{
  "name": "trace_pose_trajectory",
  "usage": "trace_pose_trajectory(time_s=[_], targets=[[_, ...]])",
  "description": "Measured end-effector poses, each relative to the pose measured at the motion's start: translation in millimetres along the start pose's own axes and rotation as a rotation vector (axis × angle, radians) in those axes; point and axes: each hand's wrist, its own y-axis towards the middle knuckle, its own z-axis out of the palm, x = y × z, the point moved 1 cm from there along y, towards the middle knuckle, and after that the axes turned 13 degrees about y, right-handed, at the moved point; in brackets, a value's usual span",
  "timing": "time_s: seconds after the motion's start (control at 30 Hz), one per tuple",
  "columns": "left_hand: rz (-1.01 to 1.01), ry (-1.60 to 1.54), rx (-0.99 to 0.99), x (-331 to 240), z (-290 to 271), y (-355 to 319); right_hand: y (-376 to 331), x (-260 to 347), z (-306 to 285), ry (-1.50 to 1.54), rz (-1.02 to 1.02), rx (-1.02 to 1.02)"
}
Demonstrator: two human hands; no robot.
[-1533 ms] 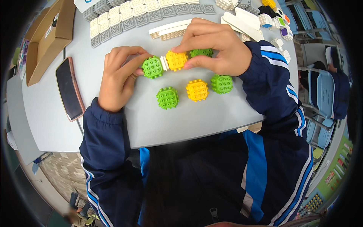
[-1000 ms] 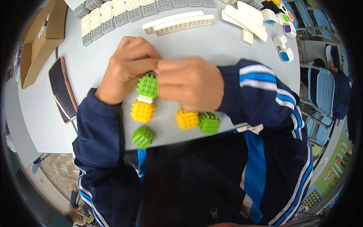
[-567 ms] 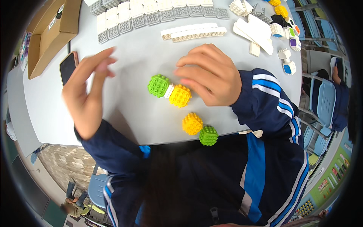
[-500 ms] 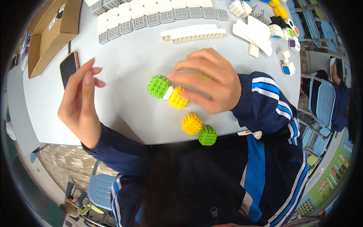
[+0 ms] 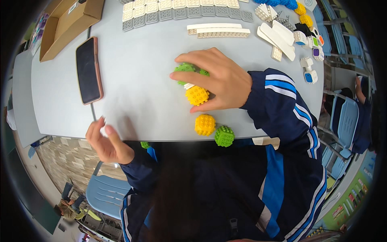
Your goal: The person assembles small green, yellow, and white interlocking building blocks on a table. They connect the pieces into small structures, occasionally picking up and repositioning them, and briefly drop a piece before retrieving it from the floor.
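My right hand [image 5: 219, 78] is closed around joined studded blocks, its fingers reaching over a green block [image 5: 186, 67] and its thumb along the near side of a yellow block [image 5: 197, 96]. A short white piece [image 5: 188, 86] shows between the two. Another bit of green [image 5: 204, 72] peeks out between the fingers; the rest is covered. Closer to me lie a loose yellow studded block [image 5: 205, 125] and, touching or almost touching it, a green studded block [image 5: 224, 136] at the table edge. My left hand [image 5: 108, 141] hovers empty by the front edge, fingers loosely bent and apart.
A phone [image 5: 88, 70] lies at left, beside an open cardboard box [image 5: 68, 30]. Rows of white and grey studded plates [image 5: 179, 13] line the far side, with white beams [image 5: 219, 31] before them. White panels [image 5: 277, 39] and assorted blocks [image 5: 310, 76] sit at right.
My right hand has come down around the green and yellow blocks. My left hand has drawn back from beside the phone toward the front edge. The whole view has shifted somewhat.
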Motion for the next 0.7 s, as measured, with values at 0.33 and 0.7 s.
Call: trace_pose_trajectory(time_s=[0.33, 0.7], targets=[[0.3, -0.222, 0.775, -53.2, 44.2, 39.3, 4.8, -1.0, 5.1, 0.153, 0.081, -0.137], [0.476, -0.221, 0.9, -59.9, 73.4, 51.5, 6.2, -11.2, -0.8, 0.15, 0.042, -0.067]])
